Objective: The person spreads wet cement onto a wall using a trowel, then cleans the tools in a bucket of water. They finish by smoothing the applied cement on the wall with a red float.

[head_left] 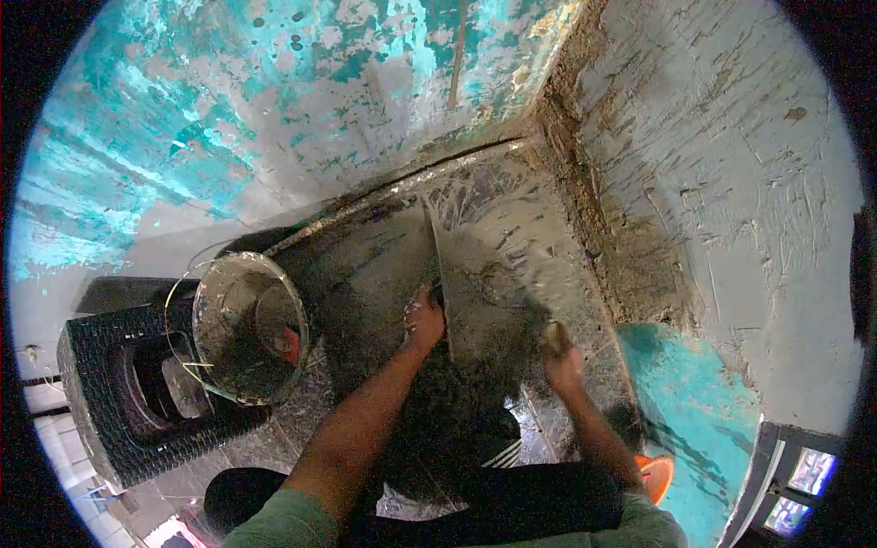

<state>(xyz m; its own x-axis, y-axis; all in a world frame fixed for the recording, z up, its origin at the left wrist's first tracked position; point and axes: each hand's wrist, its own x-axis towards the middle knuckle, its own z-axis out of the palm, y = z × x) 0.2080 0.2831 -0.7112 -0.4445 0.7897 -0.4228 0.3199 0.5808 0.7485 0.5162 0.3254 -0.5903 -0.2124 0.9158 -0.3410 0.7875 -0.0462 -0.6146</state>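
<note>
My left hand (pixel 424 320) is closed at a dark handle on a long, thin, flat-edged tool (pixel 433 239), which stands out as a straight edge across wet grey cement (pixel 493 247). To the right, my right hand (pixel 565 365) is closed around a short tan-brown piece (pixel 554 336), perhaps a tool's handle; motion blur hides its kind. Its far end is over the smeared cement, near the rough right-hand edge of the dark slab (pixel 361 242).
A cement-stained bucket (pixel 251 393) with a red object (pixel 290 347) inside stands at left, beside a black textured block (pixel 105 393) with an opening. Peeling turquoise wall (pixel 301 91) rises behind; a grey plastered wall (pixel 731 183) stands right. An orange container (pixel 660 477) sits lower right.
</note>
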